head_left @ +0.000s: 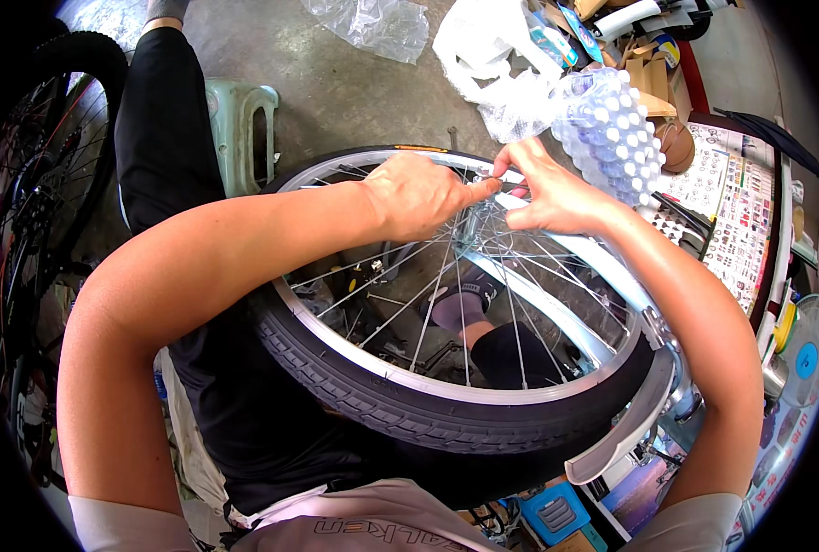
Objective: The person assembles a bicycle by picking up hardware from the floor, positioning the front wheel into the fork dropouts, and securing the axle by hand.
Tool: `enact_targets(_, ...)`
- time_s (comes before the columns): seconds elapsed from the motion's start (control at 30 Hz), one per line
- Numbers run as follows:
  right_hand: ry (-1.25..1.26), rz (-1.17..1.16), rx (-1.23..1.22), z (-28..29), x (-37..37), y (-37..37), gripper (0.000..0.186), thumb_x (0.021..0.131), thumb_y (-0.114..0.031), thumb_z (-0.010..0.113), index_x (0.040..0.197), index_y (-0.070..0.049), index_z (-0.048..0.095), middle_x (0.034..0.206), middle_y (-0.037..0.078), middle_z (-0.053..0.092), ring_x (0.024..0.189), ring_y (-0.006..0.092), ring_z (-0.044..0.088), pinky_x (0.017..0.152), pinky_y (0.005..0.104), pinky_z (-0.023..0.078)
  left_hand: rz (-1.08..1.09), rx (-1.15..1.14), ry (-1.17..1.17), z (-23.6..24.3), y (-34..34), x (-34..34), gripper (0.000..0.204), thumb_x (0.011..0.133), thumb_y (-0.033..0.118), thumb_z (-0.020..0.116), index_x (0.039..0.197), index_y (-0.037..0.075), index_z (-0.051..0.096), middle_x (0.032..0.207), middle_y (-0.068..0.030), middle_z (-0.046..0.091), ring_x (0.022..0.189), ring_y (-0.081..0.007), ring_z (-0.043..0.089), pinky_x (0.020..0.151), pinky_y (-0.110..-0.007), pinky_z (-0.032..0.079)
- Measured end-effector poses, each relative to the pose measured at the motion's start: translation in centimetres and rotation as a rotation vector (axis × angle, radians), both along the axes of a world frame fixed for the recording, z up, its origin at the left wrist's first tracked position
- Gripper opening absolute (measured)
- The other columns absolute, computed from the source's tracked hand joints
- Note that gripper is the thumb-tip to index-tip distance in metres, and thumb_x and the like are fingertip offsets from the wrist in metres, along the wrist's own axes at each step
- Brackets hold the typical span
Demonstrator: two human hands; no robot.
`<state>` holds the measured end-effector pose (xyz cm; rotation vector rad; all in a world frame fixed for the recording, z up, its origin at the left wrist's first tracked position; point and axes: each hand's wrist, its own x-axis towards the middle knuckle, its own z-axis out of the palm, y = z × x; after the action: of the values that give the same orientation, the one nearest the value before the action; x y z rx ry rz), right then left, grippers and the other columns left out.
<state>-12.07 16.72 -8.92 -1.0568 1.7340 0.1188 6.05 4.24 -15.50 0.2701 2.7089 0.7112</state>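
A bicycle wheel (pixel 428 394) with a black tyre and silver rim lies tilted across my lap. A light-blue bicycle fork (pixel 556 317) straddles it, one leg above the spokes and one below. Both hands meet at the wheel's hub (pixel 467 228), by the upper fork end. My left hand (pixel 418 198) has its fingers curled, and its index finger reaches to the axle end; whatever it pinches is hidden. From the right, my right hand (pixel 552 191) closes thumb and fingers around the fork tip.
A pale mudguard (pixel 625 428) curves off the tyre near my right arm. Beyond the wheel stand a green plastic stool (pixel 242 138) and a wrapped pack of bottles (pixel 612 133). Another bicycle wheel (pixel 69 138) is at left. Clear plastic wrap (pixel 372 26) lies on the concrete floor.
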Motion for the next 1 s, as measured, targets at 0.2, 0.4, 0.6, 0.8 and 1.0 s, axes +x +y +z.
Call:
enact_targets(0.2, -0.037, -0.003, -0.064, 0.1, 0.2, 0.1, 0.069, 0.072, -0.008, 0.070, 0.135, -0.010, 0.040, 0.137, 0.016, 0.037, 0.129, 0.0297, 0.047, 0.105, 0.0391, 0.050, 0.001, 0.020, 0.030, 0.0, -0.1, 0.0, 0.078, 0.087, 0.011, 0.061, 0.158, 0.019, 0.030, 0.089, -0.0112, 0.073, 0.079, -0.0280, 0.073, 0.066, -0.042, 0.056)
enact_targets(0.4, 0.016, -0.030, -0.020, 0.7, 0.2, -0.1, 0.070, 0.079, -0.017, 0.070, 0.142, -0.008, 0.042, 0.132, 0.015, 0.043, 0.112, 0.0264, 0.059, 0.095, 0.0365, 0.051, -0.011, 0.033, -0.028, 0.4, -0.2, 0.0, 0.071, 0.092, 0.012, 0.054, 0.158, 0.020, 0.031, 0.094, -0.0142, 0.074, 0.084, -0.0289, 0.074, 0.068, -0.043, 0.057)
enact_targets(0.6, 0.012, -0.224, -0.070, -0.4, -2.0, -1.9, 0.034, 0.092, -0.026, 0.064, 0.116, -0.002, 0.063, 0.103, 0.008, 0.065, 0.093, 0.0142, 0.061, 0.085, 0.0306, 0.049, -0.011, -0.012, 0.038, -0.5, 0.0, 0.3, 0.077, 0.087, 0.011, 0.058, 0.159, 0.017, 0.030, 0.083, -0.0081, 0.072, 0.073, -0.0245, 0.071, 0.061, -0.040, 0.055)
enact_targets(0.8, -0.081, 0.084, -0.042, -2.3, -1.5, -4.7, 0.028, 0.090, -0.029, 0.070, 0.102, -0.003, 0.069, 0.080, 0.003, 0.062, 0.079, 0.0122, 0.057, 0.072, 0.0306, 0.048, -0.025, -0.007, 0.040, -0.6, 0.0, 0.3, 0.075, 0.087, 0.010, 0.057, 0.157, 0.018, 0.032, 0.080, -0.0066, 0.070, 0.074, -0.0244, 0.072, 0.060, -0.039, 0.055)
enact_targets(1.0, -0.073, 0.236, -0.065, -3.4, -1.6, -5.1, 0.029, 0.092, -0.031, 0.069, 0.095, -0.003, 0.065, 0.083, 0.010, 0.068, 0.079, 0.0212, 0.064, 0.072, 0.0366, 0.050, -0.044, -0.036, -0.004, -0.2, -0.1, 0.1, 0.071, 0.087, 0.009, 0.057, 0.154, 0.018, 0.035, 0.080, -0.0058, 0.070, 0.065, -0.0242, 0.070, 0.053, -0.039, 0.053)
